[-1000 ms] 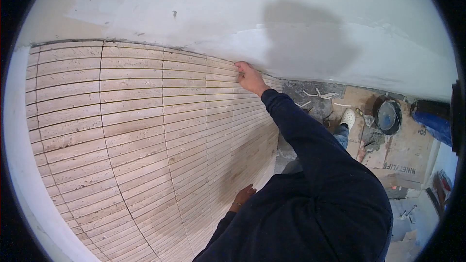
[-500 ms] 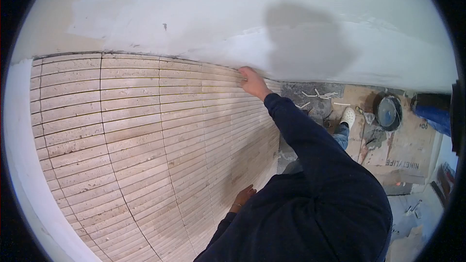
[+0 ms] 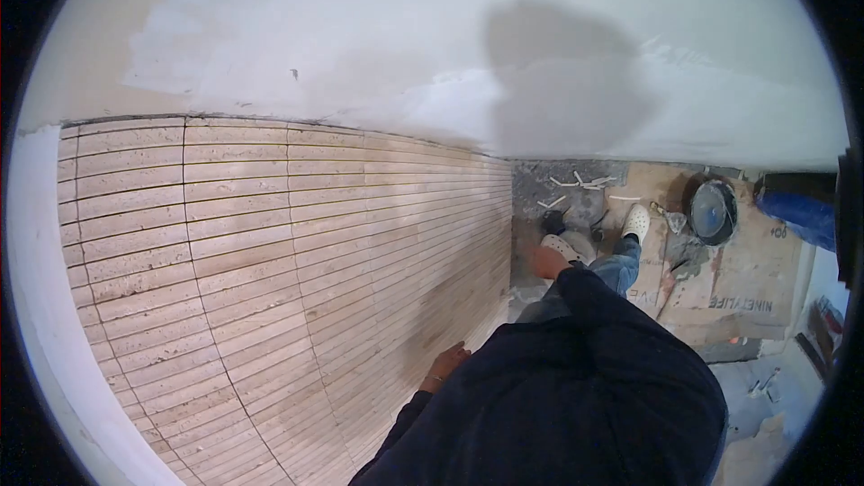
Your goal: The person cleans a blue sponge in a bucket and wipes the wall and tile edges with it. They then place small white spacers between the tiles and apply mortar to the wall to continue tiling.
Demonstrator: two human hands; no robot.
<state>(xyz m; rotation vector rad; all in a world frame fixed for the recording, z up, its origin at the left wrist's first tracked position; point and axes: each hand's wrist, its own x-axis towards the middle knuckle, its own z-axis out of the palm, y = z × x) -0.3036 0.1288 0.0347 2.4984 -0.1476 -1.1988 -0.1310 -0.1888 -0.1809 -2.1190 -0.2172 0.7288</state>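
Note:
A wall of narrow beige stone tiles (image 3: 243, 261) with dark joints fills the left side of the view. My left hand (image 3: 447, 363) is low beside the tiled face, its back toward me and its fingers loosely stretched out, nothing showing in them. Away from the tiles, my right hand (image 3: 551, 263) hangs over the floor just in front of a white clog (image 3: 564, 248). Blur and the angle hide the right fingers, so I cannot tell what they hold.
A plastered white wall (image 3: 360, 45) meets the tiles along their top edge. Pale strips (image 3: 580, 182) lie on the dark floor. Farther right are a black bucket (image 3: 711, 211), printed cardboard (image 3: 751, 279) and a blue bag (image 3: 801, 216). My other clog (image 3: 636, 221) stands on the cardboard.
My right hand has left the top edge of the tiles and dropped down and right, over the floor near my feet. My left hand has barely moved.

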